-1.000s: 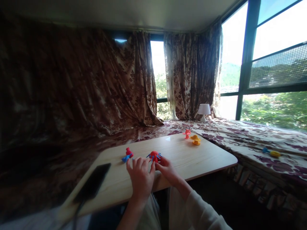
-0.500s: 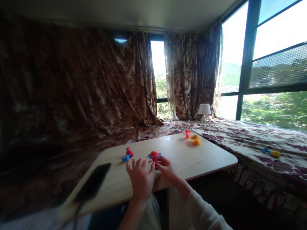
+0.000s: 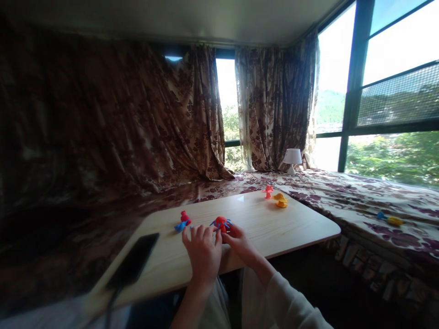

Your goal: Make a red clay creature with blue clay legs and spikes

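Observation:
A red toy with thin blue legs point(image 3: 221, 223) stands on the light wooden table point(image 3: 295, 226). My left hand point(image 3: 203, 255) lies flat on the table just in front of it, fingers stretched out toward the toy. My right hand point(image 3: 240, 242) rests beside it on the right, fingers curled against the toy's right side; I cannot make out what is under them. A small red and blue toy point(image 3: 183, 222) lies a little to the left of my left hand.
A black phone point(image 3: 133, 265) with a cable lies at the table's near left. A red toy point(image 3: 267, 191) and a yellow toy point(image 3: 280, 199) sit at the far right corner. A white lamp point(image 3: 291, 160) and a blue-yellow toy point(image 3: 389, 219) are on the patterned bedding point(image 3: 360, 192).

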Tool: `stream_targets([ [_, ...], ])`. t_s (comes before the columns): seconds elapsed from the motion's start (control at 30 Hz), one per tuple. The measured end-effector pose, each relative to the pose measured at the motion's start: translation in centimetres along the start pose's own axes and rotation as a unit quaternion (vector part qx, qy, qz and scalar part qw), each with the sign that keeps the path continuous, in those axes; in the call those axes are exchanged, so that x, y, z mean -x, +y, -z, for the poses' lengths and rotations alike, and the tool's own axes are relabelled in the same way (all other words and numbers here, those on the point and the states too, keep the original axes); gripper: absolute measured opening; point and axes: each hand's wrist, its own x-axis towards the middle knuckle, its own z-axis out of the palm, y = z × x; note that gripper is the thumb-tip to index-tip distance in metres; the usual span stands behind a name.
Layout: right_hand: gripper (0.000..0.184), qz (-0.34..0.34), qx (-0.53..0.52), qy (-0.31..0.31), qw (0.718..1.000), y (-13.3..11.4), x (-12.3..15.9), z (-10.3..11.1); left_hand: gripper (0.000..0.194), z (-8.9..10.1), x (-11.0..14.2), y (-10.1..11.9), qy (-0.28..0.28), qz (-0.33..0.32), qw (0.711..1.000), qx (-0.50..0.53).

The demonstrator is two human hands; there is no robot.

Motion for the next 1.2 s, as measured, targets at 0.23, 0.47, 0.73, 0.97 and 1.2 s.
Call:
stream_targets([
  [0.23, 0.048, -0.003, -0.005, -0.005, 1.0, -0.2, 0.1, -0.1, 0.01, 0.1, -0.1, 0.0, -0.005, -0.007, 1.0, 0.007],
  [0.47, 0.042, -0.02, 0.019, 0.005, 1.0, -0.8, 0.3, -0.1, 0.025, 0.9, 0.6, -0.8, -0.063, 0.211, 0.946, 0.238],
  [0.73, 0.042, -0.032, 0.029, 0.004, 0.999, -0.9, 0.5, -0.1, 0.038, 0.4, 0.6, -0.3, -0.145, 0.48, 0.693, 0.518],
  [0.97, 0.041, -0.027, 0.027, 0.007, 0.999, -0.8, 0.4, -0.1, 0.039, 0.2, -0.2, 0.8, -0.129, 0.47, 0.698, 0.525],
  [1.2, 0.041, -0.028, 0.018, 0.008, 0.999, -0.8, 0.4, -0.2, 0.037, -0.3, -0.2, 0.8, -0.118, 0.476, 0.713, 0.502],
])
